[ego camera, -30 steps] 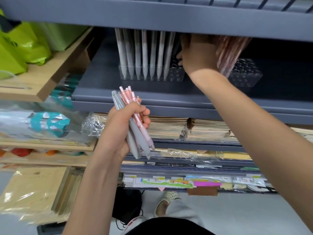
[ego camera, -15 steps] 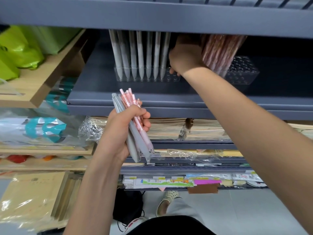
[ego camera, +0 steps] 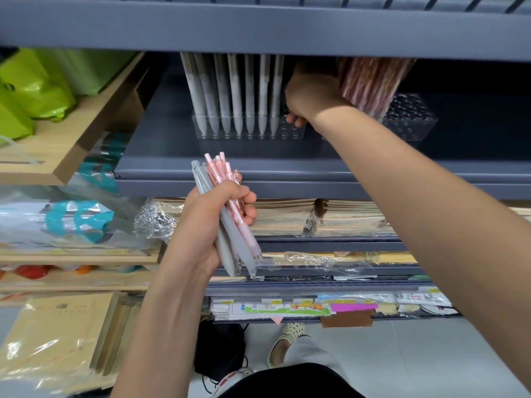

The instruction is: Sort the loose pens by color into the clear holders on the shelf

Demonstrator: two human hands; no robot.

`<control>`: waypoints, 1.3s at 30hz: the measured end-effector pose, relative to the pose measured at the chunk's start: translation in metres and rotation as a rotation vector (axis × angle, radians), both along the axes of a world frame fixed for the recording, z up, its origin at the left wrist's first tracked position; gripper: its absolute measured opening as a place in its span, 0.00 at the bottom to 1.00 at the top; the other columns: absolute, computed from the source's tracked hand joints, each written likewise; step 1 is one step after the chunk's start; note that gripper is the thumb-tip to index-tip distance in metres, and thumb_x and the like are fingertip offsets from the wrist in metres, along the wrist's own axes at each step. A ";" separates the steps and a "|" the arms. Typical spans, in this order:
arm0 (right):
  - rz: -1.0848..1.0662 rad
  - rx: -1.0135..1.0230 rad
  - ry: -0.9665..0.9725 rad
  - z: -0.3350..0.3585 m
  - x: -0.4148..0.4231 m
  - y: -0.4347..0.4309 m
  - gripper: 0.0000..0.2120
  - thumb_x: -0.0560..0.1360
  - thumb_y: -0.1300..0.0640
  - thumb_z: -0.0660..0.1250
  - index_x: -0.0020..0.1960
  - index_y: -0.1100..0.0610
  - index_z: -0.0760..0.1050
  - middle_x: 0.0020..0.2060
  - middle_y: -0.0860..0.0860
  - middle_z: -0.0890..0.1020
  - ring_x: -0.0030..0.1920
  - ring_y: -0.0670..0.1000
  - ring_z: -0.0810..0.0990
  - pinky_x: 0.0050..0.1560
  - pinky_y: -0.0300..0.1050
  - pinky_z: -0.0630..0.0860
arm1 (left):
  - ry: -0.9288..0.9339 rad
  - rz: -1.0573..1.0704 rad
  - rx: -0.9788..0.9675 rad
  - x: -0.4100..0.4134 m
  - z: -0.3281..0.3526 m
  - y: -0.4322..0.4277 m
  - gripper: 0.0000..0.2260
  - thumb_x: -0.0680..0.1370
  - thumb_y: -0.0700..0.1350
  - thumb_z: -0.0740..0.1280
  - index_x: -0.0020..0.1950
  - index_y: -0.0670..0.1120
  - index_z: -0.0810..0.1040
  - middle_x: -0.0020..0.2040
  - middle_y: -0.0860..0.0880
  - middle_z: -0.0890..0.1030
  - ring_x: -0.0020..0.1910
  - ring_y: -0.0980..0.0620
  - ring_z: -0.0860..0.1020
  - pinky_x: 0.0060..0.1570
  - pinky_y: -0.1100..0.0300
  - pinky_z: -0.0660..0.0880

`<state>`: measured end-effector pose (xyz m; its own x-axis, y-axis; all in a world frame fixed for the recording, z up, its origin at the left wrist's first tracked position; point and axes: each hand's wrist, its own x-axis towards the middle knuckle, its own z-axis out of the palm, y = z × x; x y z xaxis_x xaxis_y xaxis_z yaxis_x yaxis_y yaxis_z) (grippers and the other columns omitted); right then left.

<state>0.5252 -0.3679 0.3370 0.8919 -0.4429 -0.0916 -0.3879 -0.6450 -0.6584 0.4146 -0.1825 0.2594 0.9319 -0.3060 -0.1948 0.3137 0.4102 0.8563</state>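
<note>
My left hand [ego camera: 205, 225] grips a bundle of loose pens in front of the shelf: grey pens [ego camera: 231, 237] and pink pens [ego camera: 218, 169], tips down. On the dark shelf, a clear holder [ego camera: 288, 133] has a row of grey pens [ego camera: 235, 93] standing in it. To its right, a second clear holder [ego camera: 412, 119] carries a tight bunch of pink pens [ego camera: 370, 84]. My right hand [ego camera: 313, 94] reaches in between the two holders, its thumb by the right end of the grey holder. The upper shelf edge hides its fingers.
The upper shelf edge [ego camera: 264, 27] hangs low over the holders. Wrapped notebooks [ego camera: 330, 216] lie on the shelves below. Green bags [ego camera: 37, 90] sit on a wooden shelf at left, packaged stationery [ego camera: 71, 219] beneath them. My foot [ego camera: 287, 340] stands on the floor.
My right hand has shifted slightly left and lower, from the pink pens toward the right end of the grey holder. My left hand still holds the bundle in about the same place.
</note>
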 end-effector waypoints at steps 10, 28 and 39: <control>-0.054 0.199 -0.223 0.004 -0.042 0.007 0.14 0.83 0.61 0.49 0.59 0.61 0.72 0.31 0.57 0.80 0.23 0.52 0.80 0.23 0.46 0.78 | -0.008 -0.038 0.011 -0.001 -0.003 0.003 0.02 0.68 0.36 0.68 0.36 0.42 0.76 0.32 0.45 0.79 0.26 0.50 0.75 0.26 0.61 0.73; 0.520 0.410 -0.163 -0.031 -0.132 0.002 0.07 0.71 0.54 0.76 0.41 0.58 0.84 0.34 0.48 0.84 0.34 0.41 0.81 0.37 0.34 0.77 | -0.048 -0.226 0.102 -0.011 -0.003 -0.017 0.06 0.67 0.37 0.70 0.42 0.40 0.77 0.31 0.43 0.79 0.25 0.48 0.77 0.26 0.60 0.75; 0.193 0.533 -0.381 -0.031 -0.149 -0.044 0.05 0.74 0.55 0.73 0.41 0.55 0.83 0.32 0.49 0.81 0.25 0.46 0.68 0.22 0.37 0.64 | -0.034 -0.297 0.039 -0.016 -0.006 -0.043 0.12 0.70 0.37 0.68 0.52 0.39 0.73 0.39 0.39 0.84 0.31 0.44 0.83 0.32 0.58 0.80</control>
